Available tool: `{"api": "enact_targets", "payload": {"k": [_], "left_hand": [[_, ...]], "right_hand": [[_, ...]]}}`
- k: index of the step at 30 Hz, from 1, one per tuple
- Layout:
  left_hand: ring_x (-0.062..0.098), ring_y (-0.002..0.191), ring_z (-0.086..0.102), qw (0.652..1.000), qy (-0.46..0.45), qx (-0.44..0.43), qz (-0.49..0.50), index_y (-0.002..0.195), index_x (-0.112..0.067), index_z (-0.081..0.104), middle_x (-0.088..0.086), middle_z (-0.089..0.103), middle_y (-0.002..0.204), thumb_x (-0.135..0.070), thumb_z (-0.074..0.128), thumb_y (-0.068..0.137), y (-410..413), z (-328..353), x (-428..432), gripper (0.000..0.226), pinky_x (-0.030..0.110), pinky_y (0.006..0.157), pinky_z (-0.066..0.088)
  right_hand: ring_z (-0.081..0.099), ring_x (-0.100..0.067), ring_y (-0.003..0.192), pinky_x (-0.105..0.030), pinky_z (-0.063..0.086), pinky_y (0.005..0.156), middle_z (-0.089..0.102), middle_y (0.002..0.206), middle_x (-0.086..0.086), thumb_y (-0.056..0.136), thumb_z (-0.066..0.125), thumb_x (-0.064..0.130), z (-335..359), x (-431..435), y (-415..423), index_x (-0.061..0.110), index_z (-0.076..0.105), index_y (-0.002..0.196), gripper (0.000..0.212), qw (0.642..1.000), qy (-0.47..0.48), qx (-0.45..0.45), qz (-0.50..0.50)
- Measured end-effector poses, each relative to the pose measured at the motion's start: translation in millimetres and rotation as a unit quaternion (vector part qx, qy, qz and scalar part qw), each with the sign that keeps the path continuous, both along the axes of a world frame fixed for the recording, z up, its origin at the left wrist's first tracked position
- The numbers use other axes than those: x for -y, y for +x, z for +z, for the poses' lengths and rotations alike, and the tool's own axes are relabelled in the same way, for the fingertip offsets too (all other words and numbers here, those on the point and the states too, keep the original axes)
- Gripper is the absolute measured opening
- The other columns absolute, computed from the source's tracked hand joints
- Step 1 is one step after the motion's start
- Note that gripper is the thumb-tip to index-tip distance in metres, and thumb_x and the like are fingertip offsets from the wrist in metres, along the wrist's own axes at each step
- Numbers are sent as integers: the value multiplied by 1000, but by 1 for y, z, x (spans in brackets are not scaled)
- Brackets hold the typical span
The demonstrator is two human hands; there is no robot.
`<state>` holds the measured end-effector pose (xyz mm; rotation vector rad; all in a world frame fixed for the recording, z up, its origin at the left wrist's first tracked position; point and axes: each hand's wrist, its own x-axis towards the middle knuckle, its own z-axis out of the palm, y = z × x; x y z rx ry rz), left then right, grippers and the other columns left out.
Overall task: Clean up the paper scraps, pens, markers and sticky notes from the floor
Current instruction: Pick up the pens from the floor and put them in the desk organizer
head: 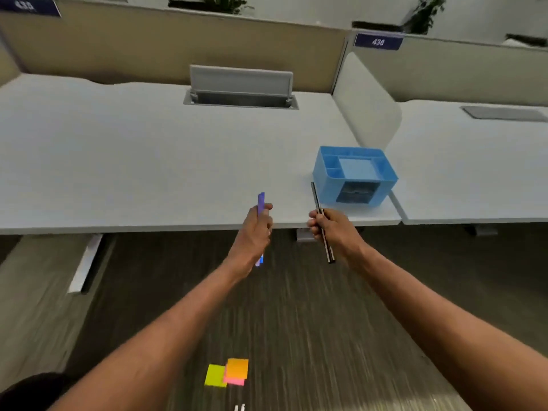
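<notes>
My left hand (255, 232) is shut on a purple-blue marker (261, 201), held upright at the front edge of the white desk (133, 161). My right hand (329, 229) is shut on a dark pen (316, 197) that points up toward the blue desk organizer (326, 173) just beyond it. On the dark carpet near me lie sticky notes (228, 373) in yellow, orange and pink, overlapping. A small white object (239, 407) shows at the bottom edge, cut off by the frame.
An open cable tray lid (240, 78) stands at the back of the desk. A white divider panel (364, 108) separates this desk from the one on the right (474, 173). Desk legs (86, 262) stand on the floor at left.
</notes>
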<state>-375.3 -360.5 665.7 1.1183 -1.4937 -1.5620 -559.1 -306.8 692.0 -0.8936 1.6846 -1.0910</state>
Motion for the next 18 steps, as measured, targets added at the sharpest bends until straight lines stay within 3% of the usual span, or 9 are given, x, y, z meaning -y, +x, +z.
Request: {"api": "enact_targets", "payload": {"k": [4, 11, 18], "left_hand": [[8, 72, 48, 999, -29, -36, 22, 129, -19, 48, -2, 50, 84, -31, 33, 108, -54, 33, 23, 28, 20, 67, 48], [20, 91, 61, 992, -42, -83, 79, 121, -20, 51, 4, 62, 97, -27, 35, 108, -155, 60, 56, 22, 34, 92, 54], [19, 107, 68, 983, -58, -110, 133, 123, -19, 50, 5, 70, 110, -26, 36, 108, -221, 77, 77, 21, 31, 101, 51]], "right_hand": [[59, -14, 84, -33, 52, 85, 65, 95, -9, 106, 38, 19, 36, 12, -52, 8, 59, 113, 25, 999, -37, -18, -34], [67, -17, 103, -32, 54, 93, 69, 112, -7, 107, 37, 19, 73, 42, -145, 9, 58, 121, 27, 996, -89, -28, -4], [66, -15, 110, -43, 48, 104, 70, 119, -1, 104, 46, 25, 82, 86, -192, 12, 55, 121, 23, 992, -114, -37, 35]]}}
